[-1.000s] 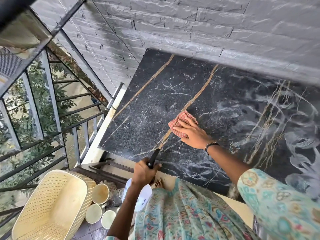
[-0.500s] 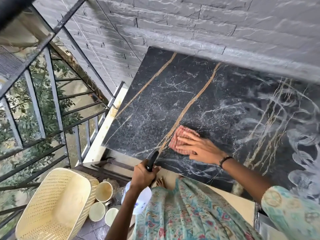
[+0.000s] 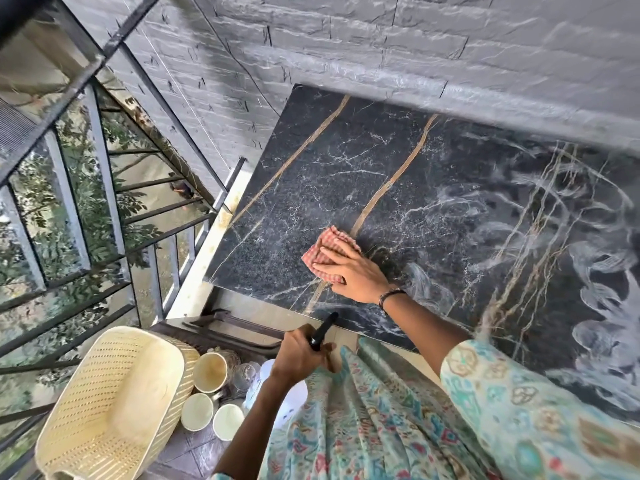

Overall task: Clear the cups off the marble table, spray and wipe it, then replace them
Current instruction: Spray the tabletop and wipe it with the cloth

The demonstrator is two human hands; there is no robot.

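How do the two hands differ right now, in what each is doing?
The right hand lies flat with straight fingers, pressing the checked cloth onto the marble table; the left hand is curled round the spray bottle. The right is over the tabletop, the left is below its near edge. Both hold a cleaning tool.

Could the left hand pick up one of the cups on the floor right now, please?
Probably not: the left hand is gripping the spray bottle, so its fingers are occupied. The cups sit below it, beside the basket.
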